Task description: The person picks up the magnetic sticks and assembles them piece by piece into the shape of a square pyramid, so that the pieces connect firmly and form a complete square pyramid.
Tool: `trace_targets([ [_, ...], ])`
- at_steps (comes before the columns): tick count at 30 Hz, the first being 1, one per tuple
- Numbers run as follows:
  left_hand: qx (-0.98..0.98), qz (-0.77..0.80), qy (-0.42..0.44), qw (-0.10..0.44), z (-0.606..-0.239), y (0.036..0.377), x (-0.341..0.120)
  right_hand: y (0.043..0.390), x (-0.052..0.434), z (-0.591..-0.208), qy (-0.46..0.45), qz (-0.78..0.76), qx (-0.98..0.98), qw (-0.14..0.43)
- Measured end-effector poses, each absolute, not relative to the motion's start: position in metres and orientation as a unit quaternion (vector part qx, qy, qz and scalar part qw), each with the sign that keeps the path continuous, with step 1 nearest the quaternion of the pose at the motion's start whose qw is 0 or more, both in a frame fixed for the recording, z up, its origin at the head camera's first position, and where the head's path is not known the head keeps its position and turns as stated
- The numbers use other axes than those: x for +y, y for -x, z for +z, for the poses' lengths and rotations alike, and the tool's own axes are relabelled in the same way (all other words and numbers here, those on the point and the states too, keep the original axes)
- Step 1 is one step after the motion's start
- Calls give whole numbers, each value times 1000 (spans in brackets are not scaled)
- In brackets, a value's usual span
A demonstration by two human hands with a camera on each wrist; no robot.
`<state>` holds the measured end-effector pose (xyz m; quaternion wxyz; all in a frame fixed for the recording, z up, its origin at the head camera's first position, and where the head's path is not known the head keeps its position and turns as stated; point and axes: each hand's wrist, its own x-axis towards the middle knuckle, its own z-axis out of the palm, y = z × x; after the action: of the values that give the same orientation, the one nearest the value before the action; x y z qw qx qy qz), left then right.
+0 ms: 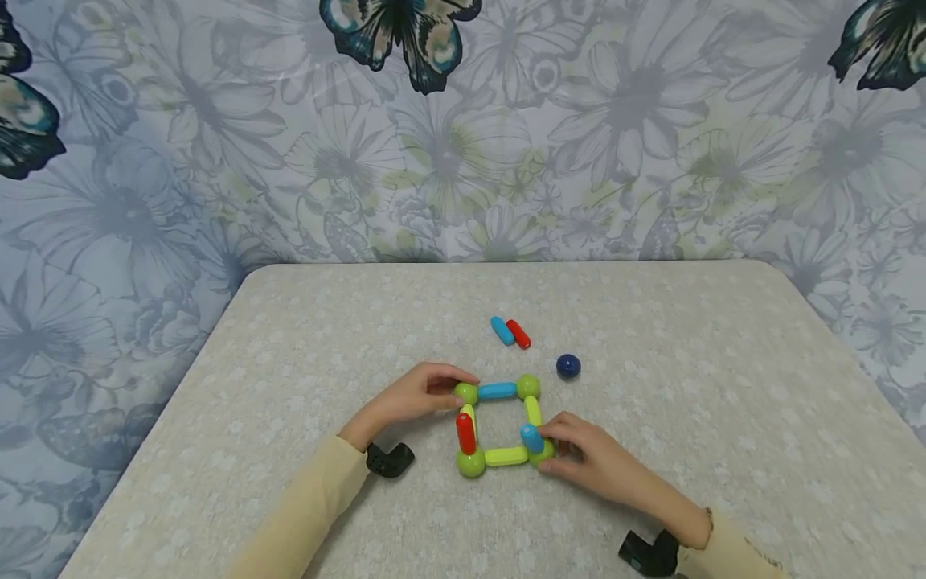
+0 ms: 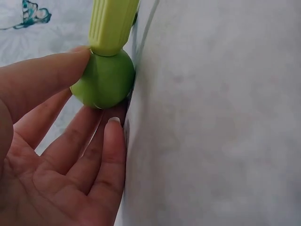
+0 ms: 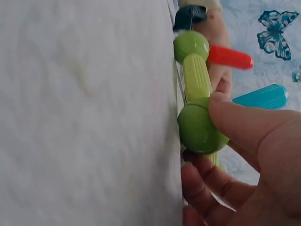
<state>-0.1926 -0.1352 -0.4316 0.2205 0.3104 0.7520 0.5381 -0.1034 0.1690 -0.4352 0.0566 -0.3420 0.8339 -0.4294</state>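
A square toy frame lies on the table, made of green balls at its corners joined by ridged rods. My left hand (image 1: 419, 396) pinches the far-left green ball (image 2: 106, 80) between thumb and fingers. At the near-right corner, my right hand (image 1: 593, 457) grips another green ball (image 3: 200, 129). A blue rod (image 1: 531, 437) stands up from that ball, and a red rod (image 1: 466, 434) rises from the near-left ball (image 1: 471, 464). The far side is a blue rod (image 1: 497, 391); the near side is a yellow-green rod (image 1: 506, 457).
Beyond the frame lie a loose blue rod (image 1: 502, 330) and a loose red rod (image 1: 518, 334), side by side. A dark blue ball (image 1: 567, 367) rests to their right, nearer the frame. The pale patterned table (image 1: 694, 346) ends at a flowered curtain (image 1: 629, 161).
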Motion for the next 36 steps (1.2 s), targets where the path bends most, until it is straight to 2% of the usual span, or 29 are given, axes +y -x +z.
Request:
trace_targets([
  [10, 765, 530, -303, 204, -431, 167, -149, 133, 178, -433, 302, -450, 839, 43],
  [17, 748, 525, -318, 251, -424, 154, -145, 153, 177, -436, 241, -452, 858, 26],
  [20, 760, 512, -329, 228, -417, 170, -144, 156, 176, -437, 233, -455, 859, 32],
  [25, 798, 506, -304, 121, -406, 227, -130, 157, 177, -437, 228, -466, 854, 36],
  [27, 813, 486, -303, 100, -406, 249, -118, 155, 175, -434, 226, -472, 851, 37],
  [31, 835, 426, -324, 125, -410, 279, -96, 146, 169, -419, 231, -482, 844, 41],
  [34, 837, 402, -340, 152, -416, 290, -87, 141, 165, -409, 229, -483, 844, 43],
  [36, 842, 391, -341, 149, -418, 293, -84, 140, 163, -407, 225, -483, 845, 44],
])
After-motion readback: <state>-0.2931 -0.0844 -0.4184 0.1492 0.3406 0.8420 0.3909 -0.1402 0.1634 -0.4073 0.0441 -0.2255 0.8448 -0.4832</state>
